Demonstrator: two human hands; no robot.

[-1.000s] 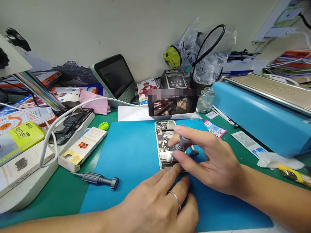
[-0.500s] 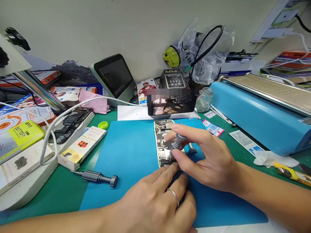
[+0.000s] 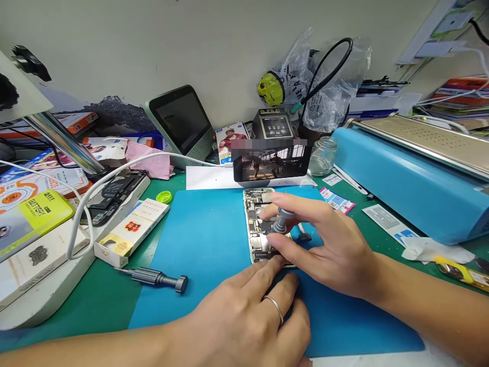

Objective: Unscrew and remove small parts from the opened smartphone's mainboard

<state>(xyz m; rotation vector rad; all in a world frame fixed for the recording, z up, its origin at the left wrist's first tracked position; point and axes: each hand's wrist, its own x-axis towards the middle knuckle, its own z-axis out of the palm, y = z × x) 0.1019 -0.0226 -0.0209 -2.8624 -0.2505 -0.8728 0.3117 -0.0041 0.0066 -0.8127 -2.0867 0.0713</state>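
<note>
An opened smartphone point(image 3: 256, 229), its circuit board and inner parts bare, lies on the blue mat point(image 3: 206, 229). My right hand point(image 3: 328, 244) pinches a small grey screwdriver point(image 3: 283, 220) between thumb and fingers, held tilted over the phone; the hand hides its tip. With bent fingers, my left hand point(image 3: 252, 316) grips the phone's near edge, covering that end. To the left, a second grey screwdriver point(image 3: 156, 279) lies across the mat's edge. A small dark-headed tool point(image 3: 304, 235) shows partly behind my right hand.
Behind the mat a phone playing video point(image 3: 271, 163) leans upright, a white cable point(image 3: 153, 155) running to it. At right stand a glass jar point(image 3: 323, 157) and a blue machine point(image 3: 405, 178). Leftward are a cigarette box point(image 3: 133, 229), a green cap point(image 3: 164, 197) and a lamp pole point(image 3: 64, 142).
My right hand shows only a slight shift of fingers and screwdriver over the phone. The left hand stays at the near edge. The whole view has drifted slightly, and the video picture differs.
</note>
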